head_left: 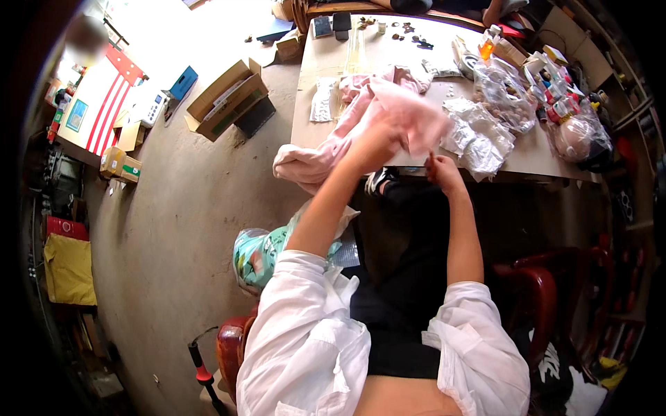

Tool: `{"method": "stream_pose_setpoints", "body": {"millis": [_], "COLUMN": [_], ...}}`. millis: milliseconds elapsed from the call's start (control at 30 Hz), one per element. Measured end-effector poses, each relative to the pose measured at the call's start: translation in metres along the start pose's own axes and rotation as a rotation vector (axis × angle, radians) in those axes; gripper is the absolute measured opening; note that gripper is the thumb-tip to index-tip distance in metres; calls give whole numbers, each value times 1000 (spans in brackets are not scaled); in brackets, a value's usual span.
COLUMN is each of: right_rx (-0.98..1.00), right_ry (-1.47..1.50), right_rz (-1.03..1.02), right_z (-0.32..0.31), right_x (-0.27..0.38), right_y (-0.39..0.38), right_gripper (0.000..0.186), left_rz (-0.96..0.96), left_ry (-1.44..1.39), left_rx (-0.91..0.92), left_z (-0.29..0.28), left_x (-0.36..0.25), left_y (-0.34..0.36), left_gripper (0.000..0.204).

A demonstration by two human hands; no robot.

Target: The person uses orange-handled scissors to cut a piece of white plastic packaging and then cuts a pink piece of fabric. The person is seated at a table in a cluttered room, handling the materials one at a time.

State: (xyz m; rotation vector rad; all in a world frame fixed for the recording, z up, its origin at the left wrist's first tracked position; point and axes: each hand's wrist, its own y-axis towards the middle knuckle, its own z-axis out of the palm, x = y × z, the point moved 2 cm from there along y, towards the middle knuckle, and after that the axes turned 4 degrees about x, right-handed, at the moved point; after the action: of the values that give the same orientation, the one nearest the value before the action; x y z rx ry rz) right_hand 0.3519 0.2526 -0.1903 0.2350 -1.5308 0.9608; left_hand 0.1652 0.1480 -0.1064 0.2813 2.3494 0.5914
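A pink garment [331, 147] lies bunched along the near edge of the table, with its left end drooping over that edge. My left hand [380, 144] grips part of it and holds a pink fold up, smeared by motion, above the tabletop. Just right of this fold, at the table's front edge, my right hand [445, 173] is closed in a pinch. A tiny dark thing shows at its fingertips, too small to name. Whether the right hand also touches the garment's edge cannot be told.
Crumpled white plastic [480, 139] lies right of the garment, beside clear bags [505, 93] and bottles. An open cardboard box [229, 100] stands on the floor to the left. A green patterned bag [260, 253] sits by my left arm; a wooden chair [538, 305] is at the right.
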Motion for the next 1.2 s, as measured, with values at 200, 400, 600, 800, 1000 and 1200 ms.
{"method": "stream_pose_setpoints", "body": {"millis": [200, 400, 600, 800, 1000, 1200], "right_rx": [-145, -250, -527, -673, -861, -1014], "right_ry": [326, 45, -492, -803, -809, -394], "right_rz": [-85, -242, -298, -319, -435, -483], "right_z": [-12, -1, 20, 61, 40, 31], "right_x": [-4, 6, -10, 0, -15, -8], "right_y": [-12, -7, -1, -17, 19, -3], "right_gripper": [17, 30, 50, 63, 35, 27], "left_rz": [-345, -707, -1076, -1131, -1176, -1104], "left_ry": [213, -134, -858, -1721, -1700, -1631], "left_rx": [28, -254, -486, -826, -735, -678], "left_z": [76, 82, 91, 116, 105, 85], "left_x": [-18, -17, 19, 46, 38, 36], "left_y": [-86, -145, -136, -112, -114, -120], "left_gripper": [21, 17, 26, 27, 27, 24]}}
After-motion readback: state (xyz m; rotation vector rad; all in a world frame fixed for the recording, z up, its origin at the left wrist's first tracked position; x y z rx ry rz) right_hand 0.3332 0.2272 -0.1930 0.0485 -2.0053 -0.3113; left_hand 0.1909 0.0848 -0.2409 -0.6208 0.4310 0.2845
